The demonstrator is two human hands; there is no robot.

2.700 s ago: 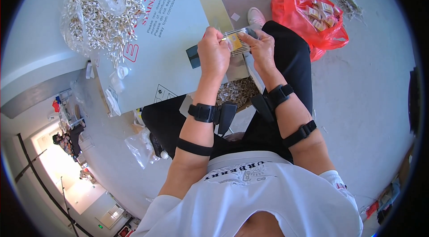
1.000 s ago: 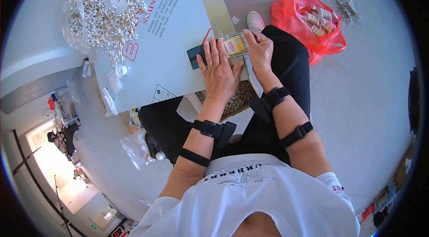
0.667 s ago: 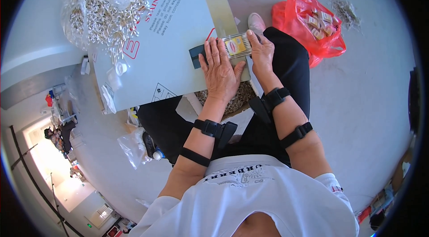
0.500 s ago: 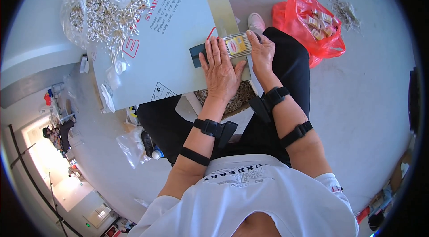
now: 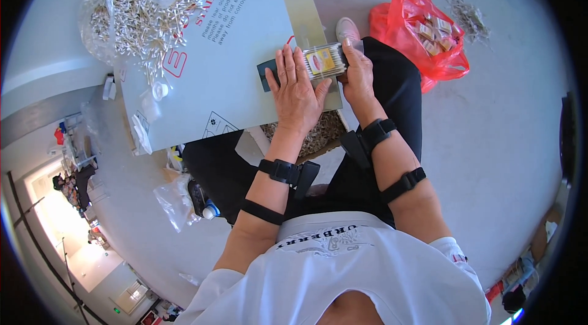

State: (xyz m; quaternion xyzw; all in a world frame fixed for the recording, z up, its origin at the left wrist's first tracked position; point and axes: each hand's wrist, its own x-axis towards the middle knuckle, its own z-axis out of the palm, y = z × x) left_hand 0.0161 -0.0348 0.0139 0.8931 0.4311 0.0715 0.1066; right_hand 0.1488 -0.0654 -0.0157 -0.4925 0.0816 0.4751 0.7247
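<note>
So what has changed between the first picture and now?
Both hands came down: the left hand now lies flat on the small clear pack, pressing it on the board; the right hand steadies its end. The red bag stayed in place.

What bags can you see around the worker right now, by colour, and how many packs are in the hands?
Red plastic bag, on the floor by the right hand: 1
Clear plastic bag of small pale sticks, on the board: 1
Small clear pack under the left hand: 1
Total: 3
</note>
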